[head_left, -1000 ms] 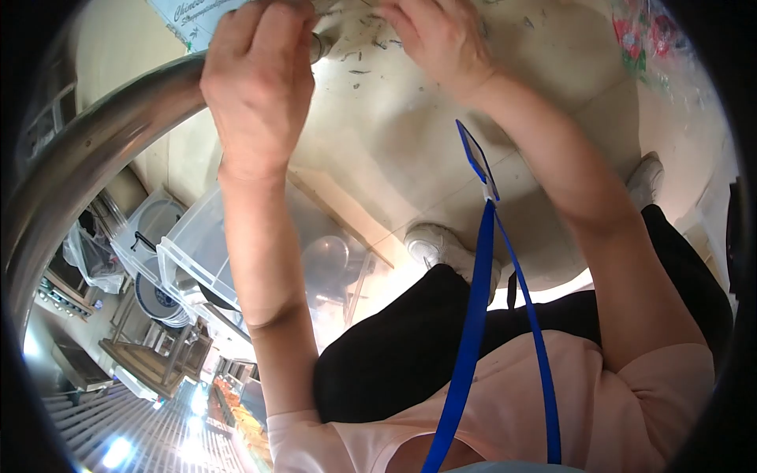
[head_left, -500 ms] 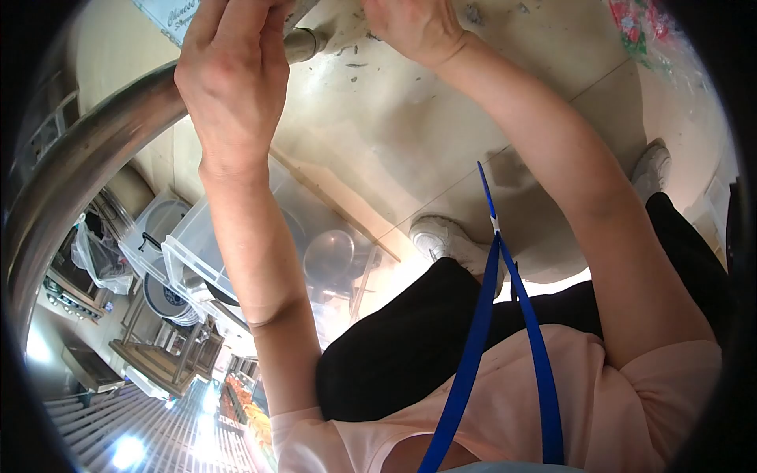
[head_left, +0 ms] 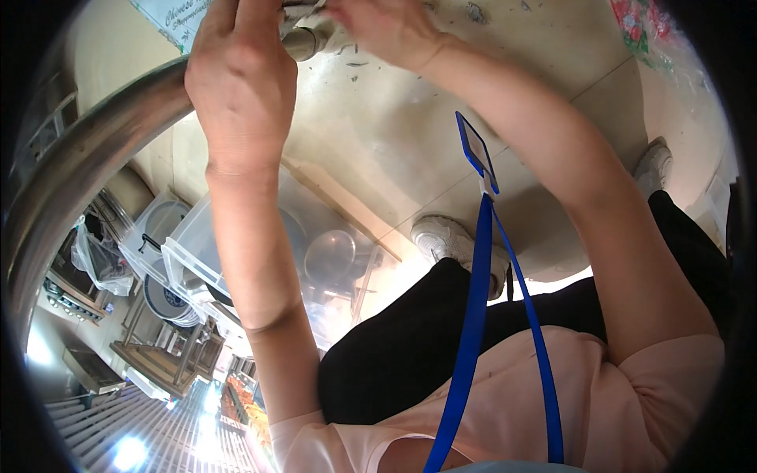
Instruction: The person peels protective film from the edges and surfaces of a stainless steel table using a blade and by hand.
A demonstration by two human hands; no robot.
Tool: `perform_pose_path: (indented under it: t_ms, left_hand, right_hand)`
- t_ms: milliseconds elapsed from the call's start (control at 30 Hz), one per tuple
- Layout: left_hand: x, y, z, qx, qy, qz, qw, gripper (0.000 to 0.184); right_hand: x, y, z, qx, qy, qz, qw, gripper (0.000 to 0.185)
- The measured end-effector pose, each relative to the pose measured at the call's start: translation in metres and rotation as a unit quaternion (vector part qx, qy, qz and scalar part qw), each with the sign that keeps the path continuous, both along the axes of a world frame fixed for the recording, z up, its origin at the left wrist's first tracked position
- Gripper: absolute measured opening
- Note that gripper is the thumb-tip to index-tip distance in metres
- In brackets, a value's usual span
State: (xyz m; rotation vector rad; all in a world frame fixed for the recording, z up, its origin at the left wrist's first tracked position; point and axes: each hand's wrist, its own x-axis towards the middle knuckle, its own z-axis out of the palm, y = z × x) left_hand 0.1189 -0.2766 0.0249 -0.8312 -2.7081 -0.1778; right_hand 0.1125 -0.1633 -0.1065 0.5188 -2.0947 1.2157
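My left hand (head_left: 243,79) is at the top edge of the view, above the curved metal tube (head_left: 102,126). Its fingers are bent and closed, with the tips cut off by the frame, so what they hold is hidden. Just right of it, a pale thin piece (head_left: 298,11) shows, too little of it in view to name. The tube's capped end (head_left: 303,43) lies below that piece. My right hand (head_left: 390,31) reaches toward the same spot, its fingers smeared by motion. A printed light-blue sheet or package (head_left: 175,20) is left of my left hand.
Dark scraps (head_left: 475,12) are scattered on the tiled floor (head_left: 378,126). Clear plastic bins (head_left: 189,244) stand at left below the tube. A blue lanyard (head_left: 473,315) with a badge (head_left: 475,151) hangs from my neck. A flowered plastic bag (head_left: 654,31) is at upper right.
My right hand has moved left, closer to my left hand. My left hand has shifted slightly right. The badge has swung and turned to show its flat side.
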Motion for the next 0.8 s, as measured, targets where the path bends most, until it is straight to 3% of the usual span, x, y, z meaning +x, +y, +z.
perform_pose_path:
  t_ms: [167, 233, 367, 500, 767, 800]
  left_hand:
    - [-0.003, -0.007, 0.001, -0.039, -0.007, -0.017, 0.999, 0.005]
    - [0.001, 0.001, 0.002, 0.038, -0.031, 0.005, 0.999, 0.008]
    - [-0.006, 0.016, 0.001, 0.096, 0.031, -0.027, 0.995, 0.01]
    - [-0.008, 0.011, -0.008, 0.043, 0.037, -0.004, 0.998, 0.006]
    - [-0.008, 0.004, -0.013, 0.042, 0.048, -0.008, 0.998, 0.008]
    - [-0.007, 0.005, -0.012, 0.038, 0.047, -0.004, 0.998, 0.008]
  right_hand:
    - [0.014, -0.024, -0.008, 0.018, -0.092, 0.011, 0.996, 0.008]
    - [0.01, -0.013, 0.002, -0.009, -0.108, -0.018, 0.994, 0.007]
    - [0.002, 0.026, 0.017, -0.012, 0.009, -0.039, 0.999, 0.018]
    - [0.003, 0.035, 0.018, 0.003, -0.018, -0.064, 0.998, 0.018]
    - [0.001, 0.017, 0.007, -0.029, -0.033, -0.048, 0.998, 0.014]
    - [0.001, 0.018, 0.011, 0.044, -0.05, -0.074, 0.995, 0.013]
